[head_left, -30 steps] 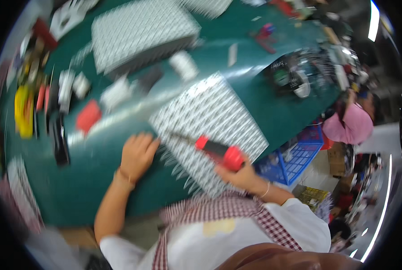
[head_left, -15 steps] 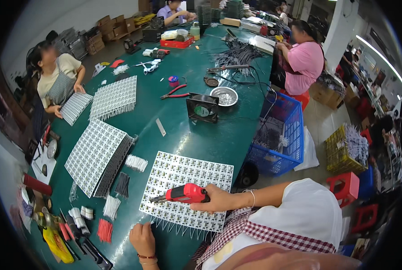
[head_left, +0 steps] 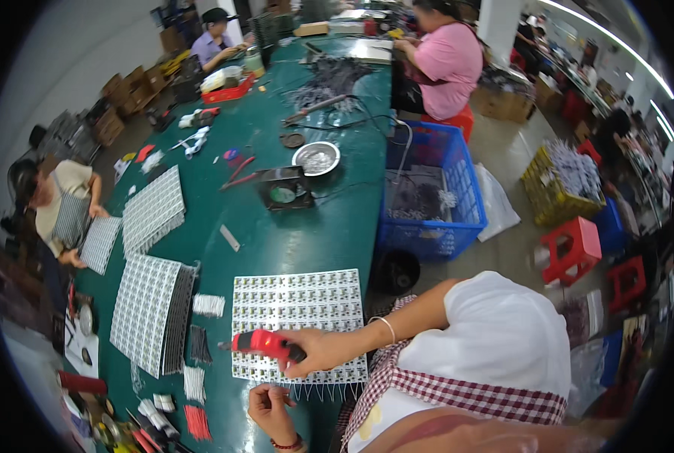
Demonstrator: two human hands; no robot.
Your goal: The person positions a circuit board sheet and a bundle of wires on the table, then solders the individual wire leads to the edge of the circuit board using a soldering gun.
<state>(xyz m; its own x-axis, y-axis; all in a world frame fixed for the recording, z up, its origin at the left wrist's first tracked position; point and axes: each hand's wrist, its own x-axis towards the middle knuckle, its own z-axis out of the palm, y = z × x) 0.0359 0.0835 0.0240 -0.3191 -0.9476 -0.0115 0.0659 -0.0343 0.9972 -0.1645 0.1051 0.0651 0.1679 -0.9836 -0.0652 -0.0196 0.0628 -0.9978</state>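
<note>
My right hand grips a red and black gun-shaped tool with a narrow metal tip pointing left. It is held over a white board covered in rows of small components. Thin pale wires stick out from the board's near edge. Close to the near left corner is my left hand, its fingers curled in; whatever they may pinch is too small to make out. Left of the board lie short wire bundles: white, dark, another white and red.
Stacked boards stand on the left of the green table. Ahead are a small black fan, a metal bowl and a soldering iron. A blue crate stands at the right edge. Other people sit around the table.
The view has turned to the right. The tool now points more squarely left, its tip past the board's left edge. My left hand's fingers have come up beside the board's near edge.
</note>
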